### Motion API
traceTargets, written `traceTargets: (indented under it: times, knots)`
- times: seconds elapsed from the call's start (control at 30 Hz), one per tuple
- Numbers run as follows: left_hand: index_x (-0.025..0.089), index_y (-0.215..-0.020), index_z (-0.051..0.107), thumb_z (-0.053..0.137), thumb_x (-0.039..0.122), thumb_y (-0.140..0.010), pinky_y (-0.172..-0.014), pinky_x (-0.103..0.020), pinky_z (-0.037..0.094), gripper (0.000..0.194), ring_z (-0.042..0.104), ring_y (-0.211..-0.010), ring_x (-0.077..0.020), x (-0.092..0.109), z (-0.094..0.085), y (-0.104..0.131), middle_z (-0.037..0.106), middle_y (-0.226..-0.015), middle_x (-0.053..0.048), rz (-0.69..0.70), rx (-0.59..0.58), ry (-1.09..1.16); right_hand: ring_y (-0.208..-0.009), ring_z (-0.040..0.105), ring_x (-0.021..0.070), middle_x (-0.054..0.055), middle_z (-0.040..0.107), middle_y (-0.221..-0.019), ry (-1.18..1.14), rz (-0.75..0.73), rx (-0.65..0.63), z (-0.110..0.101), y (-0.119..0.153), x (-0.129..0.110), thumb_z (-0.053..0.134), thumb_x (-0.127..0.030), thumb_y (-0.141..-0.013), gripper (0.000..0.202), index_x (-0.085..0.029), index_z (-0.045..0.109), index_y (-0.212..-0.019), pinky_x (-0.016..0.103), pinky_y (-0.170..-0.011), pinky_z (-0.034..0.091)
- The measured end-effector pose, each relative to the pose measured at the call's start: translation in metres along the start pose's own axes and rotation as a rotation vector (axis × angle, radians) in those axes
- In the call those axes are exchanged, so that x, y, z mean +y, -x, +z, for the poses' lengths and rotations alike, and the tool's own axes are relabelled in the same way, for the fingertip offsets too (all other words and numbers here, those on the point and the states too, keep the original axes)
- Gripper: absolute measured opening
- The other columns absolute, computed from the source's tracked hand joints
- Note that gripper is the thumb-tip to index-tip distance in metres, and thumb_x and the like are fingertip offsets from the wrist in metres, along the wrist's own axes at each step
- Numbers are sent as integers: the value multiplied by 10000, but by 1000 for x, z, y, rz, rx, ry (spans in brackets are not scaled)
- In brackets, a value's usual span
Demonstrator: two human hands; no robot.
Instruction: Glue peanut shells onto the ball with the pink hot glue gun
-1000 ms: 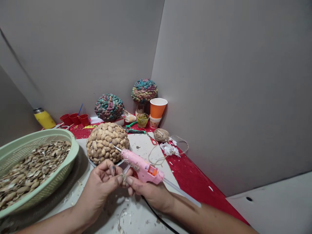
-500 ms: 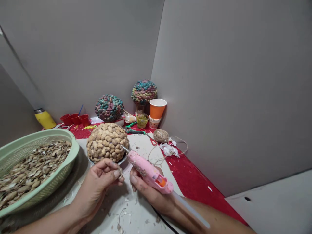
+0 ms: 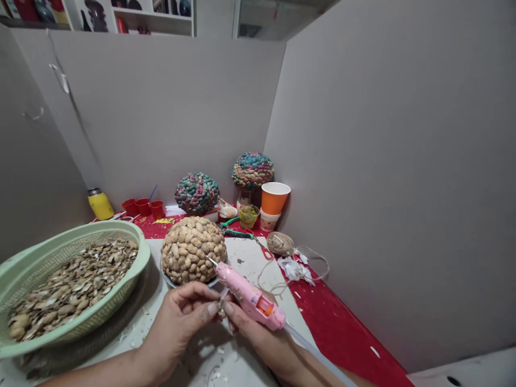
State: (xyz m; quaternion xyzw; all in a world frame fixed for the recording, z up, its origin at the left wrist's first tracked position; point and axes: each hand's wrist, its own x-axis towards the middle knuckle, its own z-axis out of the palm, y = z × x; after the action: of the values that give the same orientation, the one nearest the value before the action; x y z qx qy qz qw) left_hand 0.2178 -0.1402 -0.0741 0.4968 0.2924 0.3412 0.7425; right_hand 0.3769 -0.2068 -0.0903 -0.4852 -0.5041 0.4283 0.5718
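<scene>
A pink hot glue gun [image 3: 245,293] rests in my right hand [image 3: 262,328], its metal nozzle pointing up and left toward a ball covered in peanut shells [image 3: 192,247]. My left hand [image 3: 189,317] is closed in a pinch on a small brownish scrap [image 3: 221,307], too small to name for sure. The right thumb and fingertip meet the left fingertips at this scrap. Just beyond both hands, the shell-covered ball sits in a shallow dish [image 3: 164,275]. A clear glue stick [image 3: 310,346] sticks out of the gun's rear.
On the left stands a green basket [image 3: 141,250] of peanut shells. Behind are two coloured shell balls [image 3: 196,192], red cups [image 3: 156,209], a yellow bottle [image 3: 100,205], an orange paper cup [image 3: 274,199], green-handled pliers [image 3: 237,233], red-handled scissors [image 3: 266,250] and a twine roll [image 3: 280,243].
My view has tilted up, showing shelves above the partition. The two hands have come together, and the right thumb now touches the scrap that the left hand pinches. The glue gun stays in my right hand.
</scene>
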Motion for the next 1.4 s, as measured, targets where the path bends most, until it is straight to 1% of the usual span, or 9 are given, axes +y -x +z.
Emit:
traceTargets:
  times: [0.13, 0.3, 0.47, 0.63, 0.73, 0.87, 1.1, 1.27, 1.4]
  knots:
    - [164, -855, 703, 895, 292, -641, -713, -251, 517, 315, 644, -703, -129, 2, 2, 0, 724, -777, -19, -77, -34, 118, -575, 457, 131, -2, 502, -615, 28, 2, 28, 1, -1, -2, 653, -568, -840, 443, -166, 540, -693, 254, -553, 398]
    - [152, -815, 684, 919, 253, -602, -713, -252, 532, 333, 635, -681, -109, 6, 3, -1, 710, -748, -10, -186, -68, 180, -593, 415, 127, -17, 464, -644, 37, -75, 19, 2, -2, -5, 646, -503, -850, 373, -183, 514, -711, 244, -552, 397]
    - [142, -795, 683, 927, 229, -587, -684, -210, 520, 332, 631, -679, -95, 11, 0, 0, 716, -754, -17, -198, -97, 164, -588, 405, 122, -25, 454, -649, 34, -127, 6, 1, -1, 3, 628, -420, -868, 302, -183, 510, -721, 229, -532, 383]
    - [145, -824, 689, 899, 205, -637, -706, -253, 557, 287, 643, -671, -107, 15, -3, -1, 710, -751, -16, -209, -104, 180, -587, 442, 122, -22, 495, -657, 40, -148, 29, -3, 0, 0, 652, -354, -846, 236, -183, 532, -736, 230, -552, 400]
    - [144, -844, 687, 890, 177, -648, -700, -260, 570, 285, 647, -658, -109, 19, -6, -4, 703, -741, -16, -195, -89, 212, -557, 426, 115, -36, 467, -622, 62, -171, 39, -6, 1, -6, 625, -359, -865, 249, -190, 514, -721, 231, -537, 378]
    - [156, -870, 671, 857, 126, -686, -711, -266, 583, 264, 667, -674, -114, 28, -9, -6, 690, -750, -4, -140, -67, 245, -587, 445, 122, -26, 474, -665, 142, -271, 30, -9, 1, -3, 590, -352, -887, 239, -194, 505, -728, 235, -551, 379]
    - [151, -931, 674, 832, 83, -708, -731, -266, 599, 282, 696, -745, -129, 36, -13, -4, 708, -883, -29, -68, -5, 217, -633, 478, 143, -15, 464, -721, 363, -450, -22, -10, -1, 0, 529, -310, -885, 166, -209, 457, -775, 260, -602, 411]
    - [152, -931, 678, 851, 78, -678, -713, -266, 606, 314, 697, -714, -126, 43, -13, -5, 704, -840, -13, -57, 19, 223, -580, 458, 136, -21, 453, -678, 422, -580, -41, -10, -2, -4, 522, -270, -880, 173, -214, 436, -741, 258, -562, 392]
    - [168, -947, 679, 853, 87, -675, -710, -264, 600, 332, 695, -715, -129, 49, -14, -4, 705, -837, -11, -25, 36, 207, -557, 453, 113, -37, 457, -667, 450, -713, -17, -9, -6, 2, 541, -249, -873, 166, -218, 427, -756, 227, -533, 366]
